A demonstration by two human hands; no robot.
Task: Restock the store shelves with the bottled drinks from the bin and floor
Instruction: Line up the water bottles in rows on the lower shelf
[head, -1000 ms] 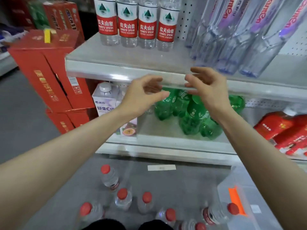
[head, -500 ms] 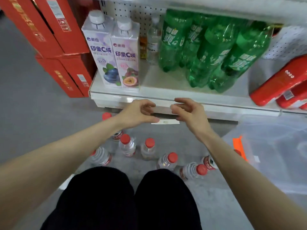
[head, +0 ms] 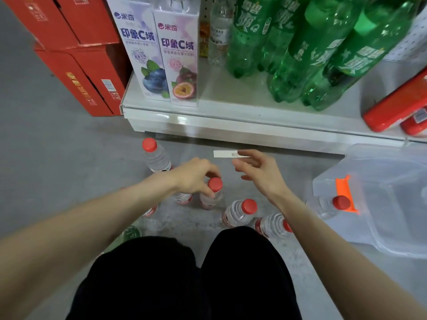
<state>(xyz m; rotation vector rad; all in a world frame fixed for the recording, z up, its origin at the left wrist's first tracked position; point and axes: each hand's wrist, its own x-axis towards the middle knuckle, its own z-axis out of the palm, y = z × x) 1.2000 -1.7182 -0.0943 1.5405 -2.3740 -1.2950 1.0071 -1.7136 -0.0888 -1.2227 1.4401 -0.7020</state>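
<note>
Grey floor [head: 69,158], mid-frame | left grip [head: 196,179] pinches red-capped bottle [head: 213,192] by neck | right grip [head: 261,174] released, empty | risk: lifting may topple neighbouring bottle [head: 183,197] just beside.

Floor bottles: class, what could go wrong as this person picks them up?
The left hand grips one bottle near its cap only; it may swing or slip. Its neighbour stands close and could be knocked over. The bottle beside the knee might be kicked on rising.
</note>
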